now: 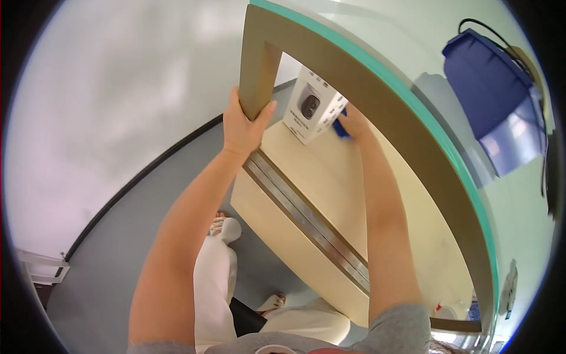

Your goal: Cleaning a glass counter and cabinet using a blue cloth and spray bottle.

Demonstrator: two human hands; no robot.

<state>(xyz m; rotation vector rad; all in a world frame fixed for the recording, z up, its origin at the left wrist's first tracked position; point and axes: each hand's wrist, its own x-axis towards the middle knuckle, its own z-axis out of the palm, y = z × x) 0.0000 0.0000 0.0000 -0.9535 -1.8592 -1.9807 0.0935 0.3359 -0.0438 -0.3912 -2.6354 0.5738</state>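
My left hand (242, 127) grips the lower end of a brownish side panel (257, 65) of a glass-topped display counter, thumb on one face and fingers round the other edge. Through the counter's opening reaches my right arm. Inside, my right hand (355, 123) is closed on a blue cloth (341, 125), its fingers partly hidden by the counter's top frame (377, 71). Close to that hand, a white box (308, 109) with a picture of a dark device stands on the cream shelf (330, 171).
A metal track (306, 215) runs along the shelf's near edge, above a cream front panel (289, 242). On the greenish glass top (460, 153) stands a blue plastic bin (489, 88) with a black cable. A white wall (112, 100) rises at the left, above grey floor (141, 248).
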